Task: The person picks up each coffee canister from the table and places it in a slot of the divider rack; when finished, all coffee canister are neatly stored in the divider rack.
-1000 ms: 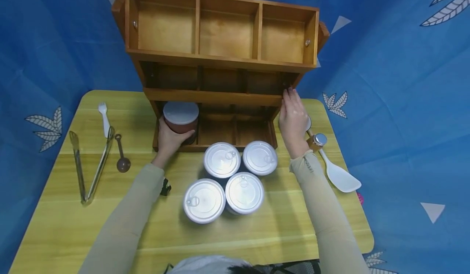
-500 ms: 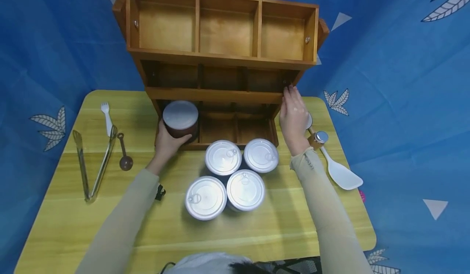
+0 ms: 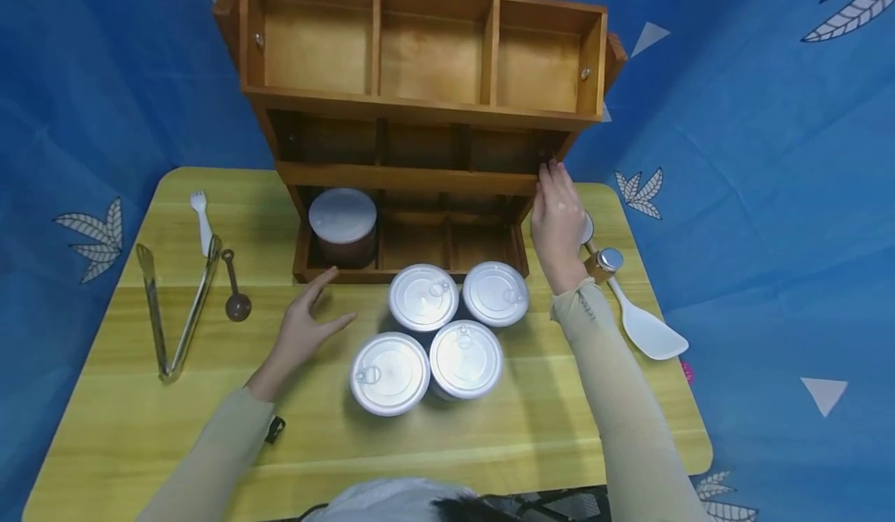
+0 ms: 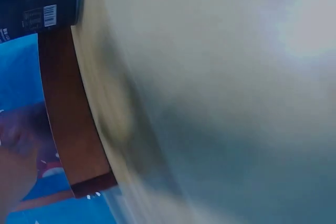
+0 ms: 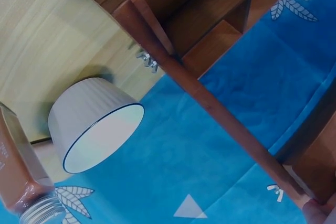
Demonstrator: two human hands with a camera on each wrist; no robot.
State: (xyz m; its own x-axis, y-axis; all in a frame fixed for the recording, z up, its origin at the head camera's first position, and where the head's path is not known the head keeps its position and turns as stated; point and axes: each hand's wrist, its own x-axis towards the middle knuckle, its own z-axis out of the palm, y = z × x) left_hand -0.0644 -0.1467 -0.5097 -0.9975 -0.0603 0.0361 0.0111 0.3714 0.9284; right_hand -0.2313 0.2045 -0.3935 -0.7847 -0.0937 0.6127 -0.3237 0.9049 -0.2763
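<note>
A tilted three-tier wooden shelf stands at the back of the table. In its bottom left compartment sits a dark-sided can with a pale lid. My left hand hovers just in front of that compartment, thumb and fingers spread, holding nothing. With straight fingers, my right hand rests against the right end of the shelf's middle tier; its thumb is hidden in the head view. Several pull-tab cans with clear lids stand grouped before the shelf. The right wrist view shows fingertips touching the wooden side bar.
On the left lie metal tongs, a white fork and a brown measuring spoon. Beyond my right forearm are a capped jar, a white spatula and a white bowl. Blue cloth surrounds the table.
My left hand has let go of the lidded can in the bottom left compartment and drawn back toward me. The right hand keeps its place on the shelf.
</note>
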